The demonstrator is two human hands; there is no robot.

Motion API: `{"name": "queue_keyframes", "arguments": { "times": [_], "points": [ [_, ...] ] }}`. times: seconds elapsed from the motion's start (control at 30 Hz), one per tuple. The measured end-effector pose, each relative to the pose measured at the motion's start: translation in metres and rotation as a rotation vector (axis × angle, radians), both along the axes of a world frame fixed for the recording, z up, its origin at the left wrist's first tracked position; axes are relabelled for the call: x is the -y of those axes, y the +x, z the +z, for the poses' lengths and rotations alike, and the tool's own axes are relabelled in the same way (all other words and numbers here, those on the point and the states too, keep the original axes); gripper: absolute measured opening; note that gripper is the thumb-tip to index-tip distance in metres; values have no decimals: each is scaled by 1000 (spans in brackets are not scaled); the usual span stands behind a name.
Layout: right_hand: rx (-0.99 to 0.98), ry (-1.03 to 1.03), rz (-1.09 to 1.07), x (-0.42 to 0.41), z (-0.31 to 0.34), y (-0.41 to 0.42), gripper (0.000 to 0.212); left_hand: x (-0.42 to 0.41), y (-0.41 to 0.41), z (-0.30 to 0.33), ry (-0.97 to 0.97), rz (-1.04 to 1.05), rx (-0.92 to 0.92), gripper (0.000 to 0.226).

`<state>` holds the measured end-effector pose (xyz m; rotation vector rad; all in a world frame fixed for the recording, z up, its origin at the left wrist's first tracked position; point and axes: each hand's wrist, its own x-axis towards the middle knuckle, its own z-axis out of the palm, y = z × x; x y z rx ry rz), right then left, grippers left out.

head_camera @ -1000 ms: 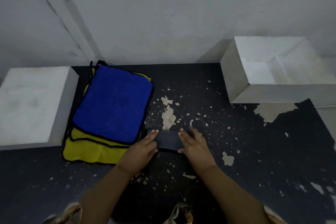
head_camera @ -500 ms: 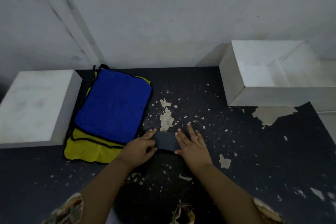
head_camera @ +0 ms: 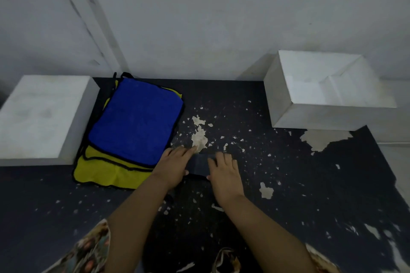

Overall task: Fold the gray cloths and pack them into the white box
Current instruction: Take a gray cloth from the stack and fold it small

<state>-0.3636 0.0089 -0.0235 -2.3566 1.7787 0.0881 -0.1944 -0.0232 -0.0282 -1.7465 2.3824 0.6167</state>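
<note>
Nearest the camera, two bare forearms reach forward from patterned sleeves [head_camera: 88, 248] at the bottom edge. Both hands lie on a small folded gray cloth [head_camera: 199, 163], which sits on the dark bench [head_camera: 310, 206] just right of the blue cloth's near corner. The left hand [head_camera: 174, 165] lies flat with straight fingers on the gray cloth's left end; the right hand [head_camera: 224, 169] lies flat on its right end, fingers straight and pointing away. Neither hand curls round or pinches the fabric; they press it down. The gray cloth is hard to tell from the dark surface, so its outline and number of folds cannot be read for certain.

As a judgement, the task is early: this cloth looks folded down to a narrow packet and is being smoothed, but it is not yet packed. The white box [head_camera: 310, 115] stands well beyond and to the right of the gray cloth, open, and no cloth shows inside it. No other gray cloths can be made out.

The bench surface is dark, and its coating has flaked into pale patches, the largest just beyond the gray cloth and another under the white box's near edge. To the gray cloth's left, a blue cloth [head_camera: 135, 122] lies on top of a yellow cloth [head_camera: 104, 173], both edged in black. Farther left stands a pale block [head_camera: 42, 113]. Beyond everything rises a plain grayish wall [head_camera: 210, 17], with a slanting pale strip [head_camera: 88, 11] on its left part.
</note>
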Motion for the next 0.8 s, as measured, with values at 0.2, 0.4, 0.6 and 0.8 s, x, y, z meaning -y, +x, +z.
{"name": "queue_keyframes", "arguments": {
  "times": [0.2, 0.4, 0.6, 0.8],
  "points": [
    [343, 123, -234, -10, 8, 21, 32, 13, 4, 9, 37, -60, -12, 57],
    [715, 207, -756, -14, 19, 49, 22, -4, 2, 18, 79, 24, -203, 38],
    [1406, 370, -1138, -8, 35, 55, 29, -19, -1, 43, 129, 82, -514, 25],
    [1876, 335, -1226, 20, 63, 29, 30, -15, -15, 65, -82, -77, -528, 57]
  ]
}}
